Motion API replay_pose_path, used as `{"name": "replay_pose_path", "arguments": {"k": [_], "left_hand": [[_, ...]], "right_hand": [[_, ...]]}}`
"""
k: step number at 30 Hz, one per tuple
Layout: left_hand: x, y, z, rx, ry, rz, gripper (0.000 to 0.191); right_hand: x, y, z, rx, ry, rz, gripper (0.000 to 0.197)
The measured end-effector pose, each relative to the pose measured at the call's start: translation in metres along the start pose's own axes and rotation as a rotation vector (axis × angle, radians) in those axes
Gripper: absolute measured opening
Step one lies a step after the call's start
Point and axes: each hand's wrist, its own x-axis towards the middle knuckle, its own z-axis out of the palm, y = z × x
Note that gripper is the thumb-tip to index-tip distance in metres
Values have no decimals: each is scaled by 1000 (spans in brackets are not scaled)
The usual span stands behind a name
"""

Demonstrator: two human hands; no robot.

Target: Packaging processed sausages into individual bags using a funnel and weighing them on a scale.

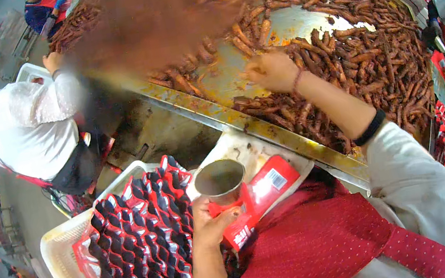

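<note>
My left hand (213, 226) grips a round metal cup or funnel (219, 179) together with a red printed packet (237, 229). The metal rim faces up, and its lower end is hidden by the packet and my fingers. Over the large metal tray (219, 68), my right hand (273, 72) reaches down with fingers curled, blurred by motion. Brown, sauce-coated food pieces (352, 68) lie heaped around it. Whether those fingers hold a piece cannot be seen. Another red packet (275, 178) bearing a barcode lies flat beside the metal cup.
A cream plastic basket (57, 244) at lower left holds rows of upright red packets (142, 240) with dark contents. The tray's raised metal edge (246, 124) runs between me and the food. A co-worker in white (34, 122) stands left. A large brown blur covers the tray's upper left.
</note>
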Motion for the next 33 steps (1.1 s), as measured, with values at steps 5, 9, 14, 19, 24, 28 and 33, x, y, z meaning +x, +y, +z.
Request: {"name": "replay_pose_path", "arguments": {"k": [5, 9, 14, 19, 24, 28, 33], "left_hand": [[-2, -12, -12, 46, 102, 2, 32], [7, -10, -8, 98, 143, -34, 26], [23, -4, -11, 239, 83, -43, 19], [34, 6, 9, 323, -145, -7, 18], [33, 15, 38, 291, -217, 72, 19], [21, 8, 22, 413, -200, 389, 16], [-16, 42, 30, 817, -206, 443, 36]], "right_hand": [[25, 40, 73, -592, -206, 58, 35], [25, 46, 91, -315, -59, -67, 31], [19, 2, -26, 486, -144, -366, 17], [-29, -105, -155, -223, -596, -622, 23], [-60, -136, -161, 356, -491, -659, 33], [-88, -147, -133, 310, -539, -559, 40], [-114, -168, -106, -72, -654, -802, 51]]}}
